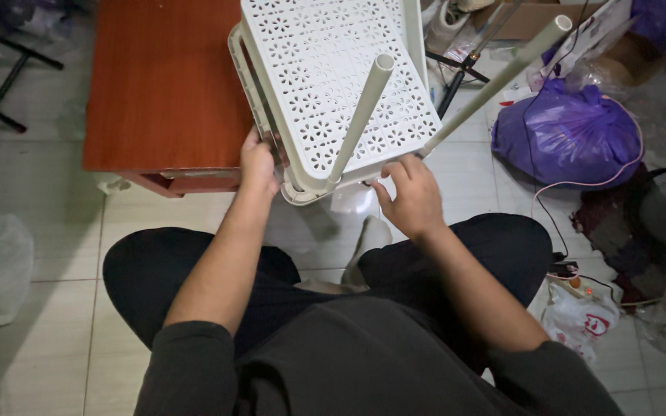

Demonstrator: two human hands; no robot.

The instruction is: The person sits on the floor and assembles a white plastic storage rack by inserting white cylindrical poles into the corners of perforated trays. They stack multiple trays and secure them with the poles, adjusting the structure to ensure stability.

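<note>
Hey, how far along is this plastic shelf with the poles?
Done: two poles, one near the front corner and another at the right corner, already stand in the perforated white shelf.
In hand: the left hand grips the shelf's left edge, and the right hand fingers the front edge by the right pole's base.
Left: no poles show at the other corners, which are partly out of frame.

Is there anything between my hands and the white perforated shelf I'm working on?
Nothing visible. The left hand already grips the near left edge of the white shelf, and the right hand touches its near right corner, below the pale poles standing out of it.
</note>
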